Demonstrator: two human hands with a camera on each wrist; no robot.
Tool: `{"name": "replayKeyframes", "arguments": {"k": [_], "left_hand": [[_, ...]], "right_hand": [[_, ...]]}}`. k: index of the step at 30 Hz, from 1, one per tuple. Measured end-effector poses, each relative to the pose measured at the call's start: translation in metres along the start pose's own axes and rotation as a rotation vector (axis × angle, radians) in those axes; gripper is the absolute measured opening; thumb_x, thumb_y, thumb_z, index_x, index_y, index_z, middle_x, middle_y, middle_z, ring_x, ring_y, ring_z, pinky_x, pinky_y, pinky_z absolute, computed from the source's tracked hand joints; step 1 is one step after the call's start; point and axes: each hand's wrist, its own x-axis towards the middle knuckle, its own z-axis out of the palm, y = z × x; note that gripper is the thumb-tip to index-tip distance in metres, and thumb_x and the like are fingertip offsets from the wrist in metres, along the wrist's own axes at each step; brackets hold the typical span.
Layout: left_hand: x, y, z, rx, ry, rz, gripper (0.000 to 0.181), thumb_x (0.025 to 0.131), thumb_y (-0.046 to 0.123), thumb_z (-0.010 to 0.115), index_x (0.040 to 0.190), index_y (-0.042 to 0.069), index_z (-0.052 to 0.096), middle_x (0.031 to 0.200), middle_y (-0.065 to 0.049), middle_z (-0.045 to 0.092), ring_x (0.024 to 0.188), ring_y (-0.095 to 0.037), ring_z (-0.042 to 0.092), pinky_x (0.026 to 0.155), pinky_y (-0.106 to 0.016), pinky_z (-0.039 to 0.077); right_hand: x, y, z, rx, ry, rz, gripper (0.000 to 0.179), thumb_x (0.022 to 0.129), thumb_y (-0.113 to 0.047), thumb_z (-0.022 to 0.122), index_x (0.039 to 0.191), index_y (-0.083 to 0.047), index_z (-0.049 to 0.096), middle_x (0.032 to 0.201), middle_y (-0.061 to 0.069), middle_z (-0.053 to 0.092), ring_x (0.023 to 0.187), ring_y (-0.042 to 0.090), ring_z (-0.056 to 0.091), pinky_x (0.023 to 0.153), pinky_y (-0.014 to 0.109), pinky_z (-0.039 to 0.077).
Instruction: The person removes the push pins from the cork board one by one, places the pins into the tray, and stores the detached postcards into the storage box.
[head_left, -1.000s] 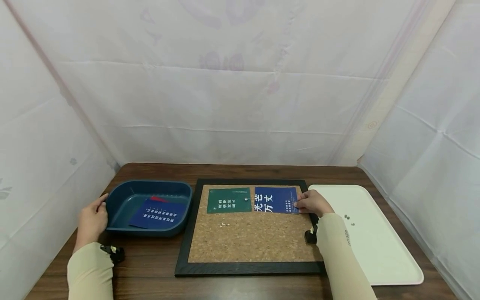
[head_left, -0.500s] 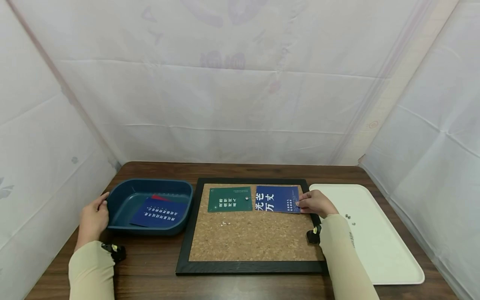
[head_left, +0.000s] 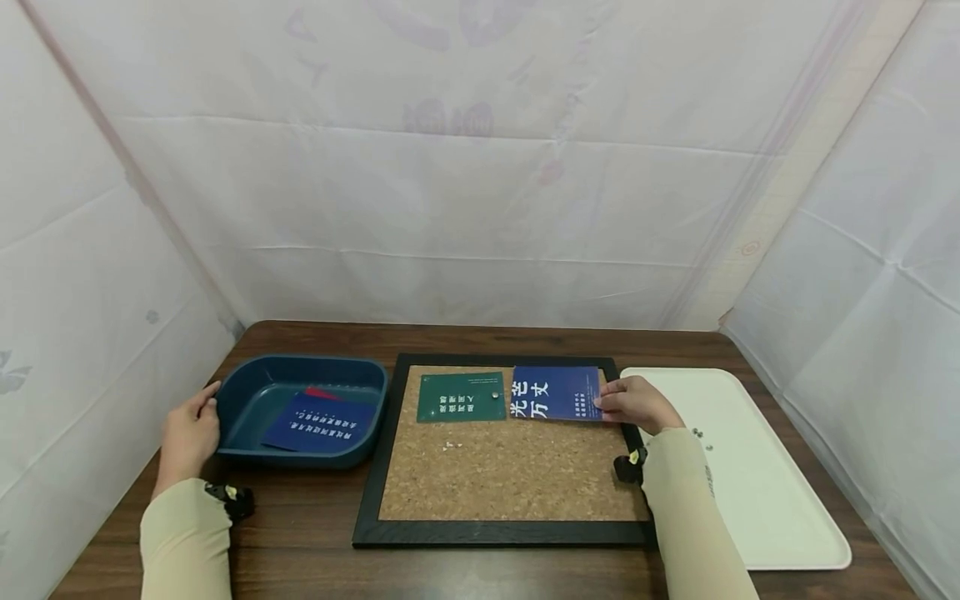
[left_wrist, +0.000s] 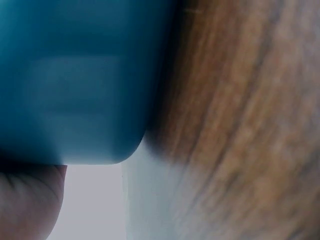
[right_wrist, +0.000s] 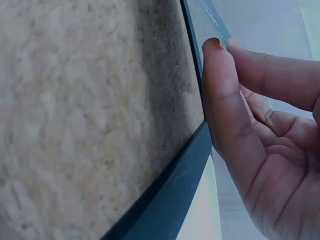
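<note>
My right hand (head_left: 636,404) pinches the right edge of a dark blue card (head_left: 555,393) with white writing. The card lies over the upper right of a black-framed cork board (head_left: 510,483), its far edge overlapping the frame. In the right wrist view, thumb (right_wrist: 227,100) and index finger meet at the tips beside the frame. Left of that card, a green card (head_left: 461,397) lies on the cork with a small round pin (head_left: 495,395) at its right side. My left hand (head_left: 189,433) grips the left rim of a blue basin (head_left: 300,460); the left wrist view shows the basin's outer wall (left_wrist: 75,100).
Inside the basin lie another blue card (head_left: 318,423) and a partly covered red one (head_left: 321,392). Right of the board, a white tray (head_left: 780,500) holds several tiny pins (head_left: 699,433). Small white bits (head_left: 452,447) sit on the cork. White sheeting (head_left: 480,208) encloses the wooden table.
The right hand has shifted the blue card slightly toward the board's far edge, so it now overlaps the frame there. The left hand stays on the basin.
</note>
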Motion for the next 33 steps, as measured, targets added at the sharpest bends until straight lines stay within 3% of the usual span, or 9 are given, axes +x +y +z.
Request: {"name": "replayKeyframes", "arguments": {"k": [14,17,23,33], "left_hand": [[0.001,0.002,-0.001,-0.011,-0.002,-0.006,0.047,0.104,0.015,0.023,0.147,-0.003,0.032,0.146,-0.037,0.029,0.134,-0.055,0.028,0.107,-0.065,0.027],[0.001,0.002,-0.001,-0.013,-0.007,-0.019,0.047,0.105,0.016,0.022,0.148,-0.001,0.031,0.146,-0.036,0.028,0.135,-0.054,0.028,0.108,-0.065,0.026],[0.001,0.002,0.001,-0.018,0.003,-0.013,0.047,0.104,0.014,0.022,0.147,-0.003,0.033,0.145,-0.036,0.03,0.135,-0.054,0.028,0.108,-0.065,0.026],[0.0,0.0,0.0,-0.021,-0.002,-0.016,0.047,0.105,0.016,0.022,0.147,-0.002,0.032,0.146,-0.037,0.029,0.135,-0.054,0.028,0.108,-0.065,0.026]], "right_hand": [[0.0,-0.016,0.005,0.043,-0.042,-0.065,0.036,0.094,-0.007,0.058,0.121,0.015,0.051,0.094,0.009,0.061,0.076,0.007,0.063,0.077,0.028,0.058],[0.001,-0.021,0.01,0.046,-0.042,-0.079,0.033,0.094,-0.007,0.059,0.118,0.014,0.052,0.103,0.015,0.06,0.079,0.008,0.062,0.078,0.027,0.058],[0.003,-0.031,0.02,0.054,-0.063,-0.101,0.041,0.094,-0.007,0.058,0.127,0.016,0.049,0.127,0.029,0.052,0.081,0.008,0.065,0.078,0.026,0.058],[0.007,-0.049,0.045,0.054,-0.064,-0.094,0.043,0.092,-0.01,0.063,0.128,0.011,0.051,0.123,0.026,0.057,0.08,0.011,0.068,0.082,0.033,0.058]]}}
